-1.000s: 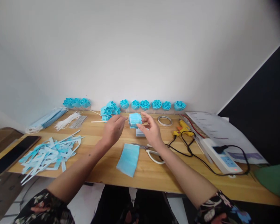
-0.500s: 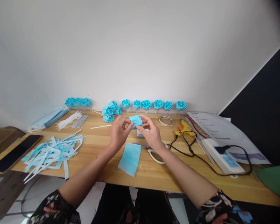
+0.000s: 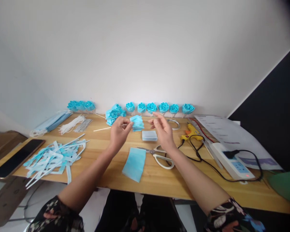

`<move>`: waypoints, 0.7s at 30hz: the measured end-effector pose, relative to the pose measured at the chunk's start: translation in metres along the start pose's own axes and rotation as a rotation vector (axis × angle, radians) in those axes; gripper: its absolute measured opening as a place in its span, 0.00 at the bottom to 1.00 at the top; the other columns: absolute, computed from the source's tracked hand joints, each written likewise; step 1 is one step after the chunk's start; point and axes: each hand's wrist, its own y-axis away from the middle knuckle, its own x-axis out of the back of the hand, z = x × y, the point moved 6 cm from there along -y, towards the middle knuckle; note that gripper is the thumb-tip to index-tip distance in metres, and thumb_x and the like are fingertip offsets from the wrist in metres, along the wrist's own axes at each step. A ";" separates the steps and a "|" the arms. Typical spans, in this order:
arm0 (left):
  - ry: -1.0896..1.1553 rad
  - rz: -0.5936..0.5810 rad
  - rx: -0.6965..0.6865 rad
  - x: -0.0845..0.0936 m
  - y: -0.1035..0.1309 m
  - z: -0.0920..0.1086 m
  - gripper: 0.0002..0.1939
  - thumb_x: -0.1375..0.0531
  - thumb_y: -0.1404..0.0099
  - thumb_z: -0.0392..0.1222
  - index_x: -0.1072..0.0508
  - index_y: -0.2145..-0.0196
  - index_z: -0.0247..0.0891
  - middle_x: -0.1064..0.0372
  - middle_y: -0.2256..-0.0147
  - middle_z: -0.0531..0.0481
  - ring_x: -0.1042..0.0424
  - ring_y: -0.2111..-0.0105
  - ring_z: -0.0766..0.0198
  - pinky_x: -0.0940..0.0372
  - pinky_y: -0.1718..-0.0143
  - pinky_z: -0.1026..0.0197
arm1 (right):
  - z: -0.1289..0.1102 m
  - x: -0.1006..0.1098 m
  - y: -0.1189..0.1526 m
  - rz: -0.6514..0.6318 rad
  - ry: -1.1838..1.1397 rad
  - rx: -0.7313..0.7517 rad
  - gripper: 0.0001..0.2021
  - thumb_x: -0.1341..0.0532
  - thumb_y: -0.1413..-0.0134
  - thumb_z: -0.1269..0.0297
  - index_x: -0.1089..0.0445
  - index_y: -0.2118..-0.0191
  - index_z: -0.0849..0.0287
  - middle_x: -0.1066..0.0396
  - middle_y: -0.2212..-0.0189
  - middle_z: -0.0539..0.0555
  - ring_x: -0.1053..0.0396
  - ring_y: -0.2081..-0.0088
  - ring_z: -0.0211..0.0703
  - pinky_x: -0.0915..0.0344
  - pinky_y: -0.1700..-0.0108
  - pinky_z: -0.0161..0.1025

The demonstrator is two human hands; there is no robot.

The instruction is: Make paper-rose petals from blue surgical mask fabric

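Between thumb and fingers, my left hand (image 3: 120, 130) pinches a small piece of blue mask fabric (image 3: 137, 123) above the table. My right hand (image 3: 162, 130) is apart from it, with fingers spread and nothing visible in them. Below the hands lies a stack of small pale-blue fabric pieces (image 3: 149, 136). Nearer to me are a larger blue fabric sheet (image 3: 134, 164) and white-handled scissors (image 3: 163, 158), whose blades touch or nearly touch the sheet. Blue fabric roses (image 3: 151, 108) stand along the wall, and a cluster of them (image 3: 114, 113) sits behind my left hand.
At left are a heap of cut strips (image 3: 56, 156), a phone (image 3: 16, 158), folded masks (image 3: 52, 122) and white ear loops (image 3: 72, 124). A yellow glue gun (image 3: 192, 132), its black cord (image 3: 215, 172) and a power strip (image 3: 232, 162) occupy the right. A wire coil (image 3: 174, 124) lies behind my right hand.
My right hand has let go of the fabric piece and moved right, its fingers opening. My left hand has shifted slightly left with the piece, uncovering the small stack and the scissors.
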 end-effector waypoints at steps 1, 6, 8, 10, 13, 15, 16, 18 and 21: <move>0.080 0.007 0.078 0.004 -0.004 -0.004 0.10 0.38 0.41 0.45 0.32 0.73 0.37 0.34 0.72 0.52 0.35 0.72 0.67 0.39 0.71 0.64 | -0.001 0.002 -0.001 0.007 -0.008 0.009 0.20 0.46 0.38 0.54 0.36 0.43 0.54 0.26 0.57 0.55 0.30 0.56 0.43 0.31 0.57 0.40; 0.556 -0.202 0.444 -0.002 -0.013 -0.010 0.16 0.34 0.46 0.49 0.35 0.74 0.37 0.39 0.79 0.56 0.39 0.80 0.71 0.42 0.77 0.66 | -0.010 -0.017 0.003 -0.273 -0.066 0.082 0.34 0.39 0.43 0.57 0.52 0.33 0.46 0.40 0.38 0.56 0.43 0.37 0.47 0.40 0.41 0.48; 0.652 -0.322 0.553 -0.009 -0.010 -0.010 0.16 0.34 0.47 0.50 0.35 0.74 0.37 0.39 0.79 0.56 0.38 0.79 0.71 0.43 0.78 0.67 | -0.012 -0.028 0.010 -0.397 -0.073 0.104 0.42 0.35 0.47 0.57 0.58 0.32 0.44 0.47 0.35 0.55 0.49 0.34 0.47 0.46 0.37 0.50; 0.691 -0.425 0.647 -0.017 -0.004 -0.011 0.16 0.33 0.47 0.49 0.33 0.74 0.36 0.39 0.79 0.55 0.39 0.80 0.71 0.45 0.80 0.68 | -0.012 -0.035 0.016 -0.465 -0.080 0.092 0.48 0.33 0.51 0.56 0.62 0.31 0.44 0.51 0.33 0.55 0.51 0.33 0.49 0.49 0.35 0.52; 0.720 -0.556 0.742 -0.030 0.009 -0.013 0.16 0.32 0.47 0.49 0.31 0.73 0.35 0.40 0.80 0.55 0.42 0.81 0.73 0.47 0.81 0.69 | -0.012 -0.039 0.022 -0.500 -0.109 0.043 0.52 0.30 0.55 0.55 0.64 0.31 0.43 0.52 0.33 0.57 0.47 0.35 0.51 0.45 0.37 0.52; 0.729 -0.596 0.767 -0.037 0.015 -0.014 0.17 0.31 0.48 0.50 0.30 0.72 0.34 0.39 0.79 0.55 0.41 0.81 0.73 0.46 0.81 0.69 | -0.014 -0.038 0.025 -0.492 -0.130 0.028 0.52 0.29 0.56 0.56 0.63 0.31 0.43 0.49 0.34 0.57 0.43 0.37 0.51 0.40 0.40 0.50; 0.731 -0.599 0.770 -0.039 0.018 -0.015 0.18 0.31 0.49 0.51 0.29 0.71 0.34 0.38 0.79 0.55 0.41 0.81 0.73 0.45 0.81 0.69 | -0.015 -0.037 0.025 -0.479 -0.136 0.028 0.52 0.29 0.56 0.57 0.62 0.31 0.43 0.46 0.35 0.58 0.41 0.38 0.51 0.38 0.41 0.49; 0.721 -0.601 0.752 -0.040 0.020 -0.016 0.19 0.30 0.50 0.52 0.27 0.67 0.35 0.36 0.77 0.54 0.39 0.80 0.73 0.44 0.80 0.69 | -0.016 -0.035 0.025 -0.436 -0.128 0.033 0.50 0.29 0.57 0.57 0.57 0.32 0.46 0.42 0.37 0.58 0.38 0.40 0.52 0.36 0.43 0.47; 0.654 -0.612 0.662 -0.034 0.019 -0.017 0.20 0.32 0.47 0.54 0.24 0.63 0.36 0.30 0.71 0.49 0.34 0.74 0.69 0.37 0.75 0.67 | -0.014 -0.031 0.023 -0.360 -0.109 0.024 0.48 0.29 0.56 0.56 0.53 0.32 0.50 0.37 0.40 0.59 0.35 0.42 0.52 0.35 0.44 0.46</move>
